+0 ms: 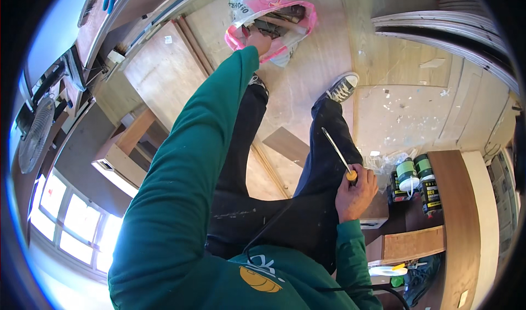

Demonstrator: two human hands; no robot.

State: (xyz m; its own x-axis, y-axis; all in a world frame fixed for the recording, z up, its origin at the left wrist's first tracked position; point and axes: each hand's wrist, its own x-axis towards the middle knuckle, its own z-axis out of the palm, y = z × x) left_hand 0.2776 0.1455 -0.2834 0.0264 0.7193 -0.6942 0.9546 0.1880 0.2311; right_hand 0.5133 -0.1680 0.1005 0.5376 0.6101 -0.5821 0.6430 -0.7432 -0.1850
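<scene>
Across a floor [400,63] of pale wood boards, our two hands work well apart, seen from the head camera as we bend over dark trousers in a green sweatshirt. Our left hand [258,40] reaches down into the open mouth of a pink-and-white bag [310,21], which rests on the floor just ahead of our feet with long brown and grey pieces inside; the fingers are partly hidden, and we cannot tell whether they grip anything. Our right hand [356,196], beside our right thigh, is closed around the yellow handle of a screwdriver [337,152], its bare metal shaft slanting up and to the left across the trouser leg. A dark shoe [342,87] with a white toe cap stands on our right, near a scatter of white scraps [402,110], while a brown board [287,145] lies between our legs. To our right, green-and-white containers [406,173] sit beside clear plastic [388,161], with stacked panels [449,19] farther ahead. On our left we have a large pale panel [161,55], an open wooden box [118,159], a fan [37,135] and a bright window [79,222].
</scene>
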